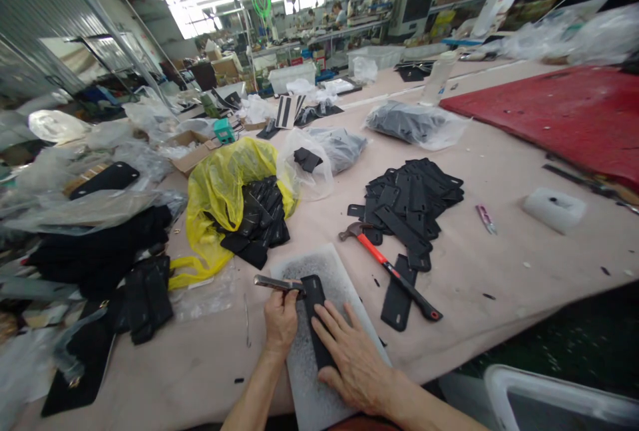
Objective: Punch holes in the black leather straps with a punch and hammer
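Observation:
My left hand [281, 319] is closed on a metal punch tool [277, 283], which lies nearly level, its right end at the upper part of a black strip [314, 291]. My right hand [349, 354] rests spread over the lower part of that strip, fingers apart, pressing it against a whitish board [329, 265]. A hammer [384, 261] with an orange and black handle lies right of the board, across a single black piece [398, 304]. Behind it is a heap of black pieces [409, 198].
A yellow bag [210, 181] with black pieces stands behind the board on the left. Pink snips [485, 219] and a white roll [554, 210] lie at the right, near a red sheet [559, 112]. Black fabric and plastic bags cover the left side.

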The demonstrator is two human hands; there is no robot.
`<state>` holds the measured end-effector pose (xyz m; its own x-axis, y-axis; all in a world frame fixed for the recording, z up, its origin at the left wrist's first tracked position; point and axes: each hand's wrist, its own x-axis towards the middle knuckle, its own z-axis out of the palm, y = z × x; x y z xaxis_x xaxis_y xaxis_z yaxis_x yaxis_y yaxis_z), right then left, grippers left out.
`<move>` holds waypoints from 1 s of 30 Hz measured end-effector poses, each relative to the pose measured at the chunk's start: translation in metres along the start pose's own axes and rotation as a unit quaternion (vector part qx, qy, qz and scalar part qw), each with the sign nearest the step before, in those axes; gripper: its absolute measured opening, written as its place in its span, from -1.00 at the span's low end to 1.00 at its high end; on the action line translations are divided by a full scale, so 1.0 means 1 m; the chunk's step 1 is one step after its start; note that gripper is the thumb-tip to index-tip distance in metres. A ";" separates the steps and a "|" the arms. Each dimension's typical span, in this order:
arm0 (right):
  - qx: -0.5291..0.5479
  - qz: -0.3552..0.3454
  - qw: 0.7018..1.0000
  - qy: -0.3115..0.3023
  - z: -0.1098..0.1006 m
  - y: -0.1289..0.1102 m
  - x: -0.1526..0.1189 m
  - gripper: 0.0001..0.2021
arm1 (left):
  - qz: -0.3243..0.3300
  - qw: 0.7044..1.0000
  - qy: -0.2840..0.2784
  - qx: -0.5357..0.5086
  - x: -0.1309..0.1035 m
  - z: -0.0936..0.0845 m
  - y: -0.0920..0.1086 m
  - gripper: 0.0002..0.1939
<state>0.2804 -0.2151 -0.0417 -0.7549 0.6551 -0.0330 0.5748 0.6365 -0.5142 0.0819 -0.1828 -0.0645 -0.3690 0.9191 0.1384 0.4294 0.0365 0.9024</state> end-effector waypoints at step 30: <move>-0.015 0.096 0.989 0.113 -0.018 0.029 0.069 -0.49 | 0.081 0.996 -0.028 0.016 0.004 -0.005 -0.011 -0.79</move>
<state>0.2505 -0.1436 -0.0438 -0.5435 0.8368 0.0657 0.7121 0.5011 -0.4918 0.0712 -0.1819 -0.0719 -0.2468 0.9342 0.2575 0.5061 -0.1023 0.8564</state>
